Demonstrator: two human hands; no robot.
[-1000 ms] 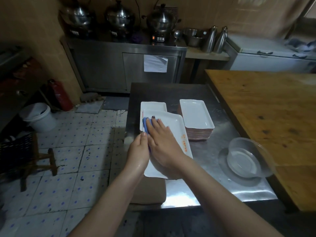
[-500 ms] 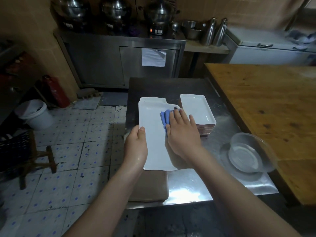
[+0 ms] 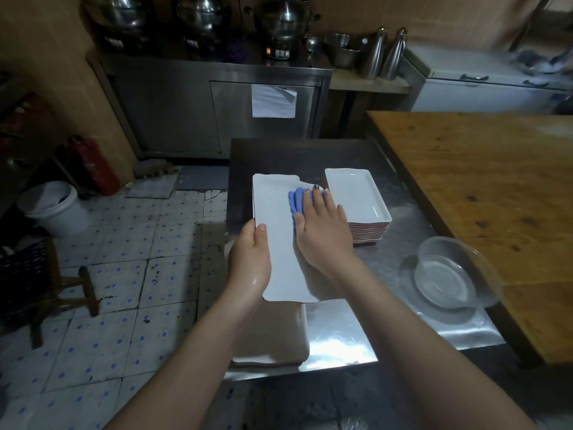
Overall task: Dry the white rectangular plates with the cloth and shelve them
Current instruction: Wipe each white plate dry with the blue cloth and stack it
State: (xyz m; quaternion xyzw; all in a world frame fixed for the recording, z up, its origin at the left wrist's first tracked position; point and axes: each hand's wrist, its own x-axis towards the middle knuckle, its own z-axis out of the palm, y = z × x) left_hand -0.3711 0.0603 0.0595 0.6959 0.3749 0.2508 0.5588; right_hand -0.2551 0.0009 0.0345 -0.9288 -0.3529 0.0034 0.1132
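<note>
We stand at the near edge of a steel bench (image 3: 341, 330), and a wooden table (image 3: 465, 197) butts against its right edge. A stack of white plates (image 3: 356, 197) sits towards the far right of the bench, rims up, the top one showing its shallow well. At the near left corner lies a pile of upturned plates (image 3: 273, 336), its brownish underside facing us. Over it, along the left edge of the bench, we hold the plate being dried (image 3: 279, 243), long side running away from us; its far end overlaps another white plate (image 3: 273, 178), and we cannot tell whether the two touch. A clear bowl (image 3: 446, 274) rests near the right edge, well apart from the stack. Our left hand (image 3: 251, 259) grips the held plate by its left rim, thumb laid on top and the fingers curled underneath, out of sight. Our right hand (image 3: 322, 234) lies flat on the plate's far right part, fingers (image 3: 316, 206) straight and close together, pressing the blue cloth (image 3: 294, 201) onto the white surface; the cloth peeks out at the fingertips and beside the forefinger, just left of the stack.
</note>
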